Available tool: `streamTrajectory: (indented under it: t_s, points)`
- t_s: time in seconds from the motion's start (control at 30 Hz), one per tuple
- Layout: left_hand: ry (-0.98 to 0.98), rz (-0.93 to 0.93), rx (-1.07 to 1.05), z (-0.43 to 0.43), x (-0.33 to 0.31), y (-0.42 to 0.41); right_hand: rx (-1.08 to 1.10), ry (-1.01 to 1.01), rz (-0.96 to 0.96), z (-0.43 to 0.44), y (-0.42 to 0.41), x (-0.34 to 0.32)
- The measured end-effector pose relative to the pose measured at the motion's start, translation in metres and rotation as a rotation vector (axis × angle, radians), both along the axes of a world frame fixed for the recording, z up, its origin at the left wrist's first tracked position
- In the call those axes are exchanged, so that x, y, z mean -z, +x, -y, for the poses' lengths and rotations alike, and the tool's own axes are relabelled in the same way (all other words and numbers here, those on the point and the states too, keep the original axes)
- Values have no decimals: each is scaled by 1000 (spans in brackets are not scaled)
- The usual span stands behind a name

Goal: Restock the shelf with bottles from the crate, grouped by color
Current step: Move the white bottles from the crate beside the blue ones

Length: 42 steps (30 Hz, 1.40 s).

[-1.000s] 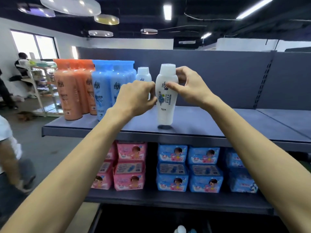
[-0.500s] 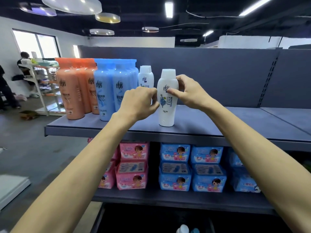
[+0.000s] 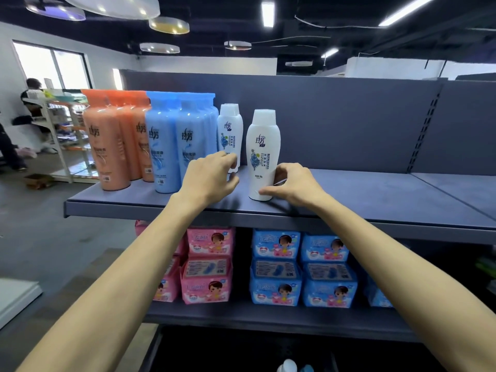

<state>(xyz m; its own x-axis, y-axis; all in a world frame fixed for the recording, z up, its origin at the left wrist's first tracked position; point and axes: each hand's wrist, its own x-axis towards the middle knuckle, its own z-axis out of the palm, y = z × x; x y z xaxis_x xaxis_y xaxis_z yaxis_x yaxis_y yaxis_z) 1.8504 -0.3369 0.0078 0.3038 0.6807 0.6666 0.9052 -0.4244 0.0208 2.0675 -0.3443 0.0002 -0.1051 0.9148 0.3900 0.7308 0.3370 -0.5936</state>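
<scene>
Front white plastic bottle (image 3: 263, 154) stands upright on dark grey metal shelf (image 3: 375, 194), to the right of tall blue bottles (image 3: 171, 146). Right hand (image 3: 292, 183) pinches its base w/ curled fingers. Left hand (image 3: 212, 175) curled by rear white bottle (image 3: 229, 130); grip can't be told.

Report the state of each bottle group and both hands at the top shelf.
orange bottles, upright, leftmost on the top shelf.
blue bottles, upright, grouped beside the orange.
rear white bottle, upright, lower part hidden by the left hand.
front white bottle, upright, apart from the rear one.
left hand, fingers curled before the rear white bottle; contact unclear.
right hand, pinches the front white bottle's base.
</scene>
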Motion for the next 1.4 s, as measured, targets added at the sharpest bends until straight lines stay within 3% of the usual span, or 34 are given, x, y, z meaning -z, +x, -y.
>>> streamTrajectory:
  t_s: [0.97, 1.4]
  points:
    - [259, 56, -47, -26, 37, -25, -6, -81, -28, -96, -64, 5]
    - [283, 57, -11, -29, 41, -27, -37, -101, -45, -124, -78, 8]
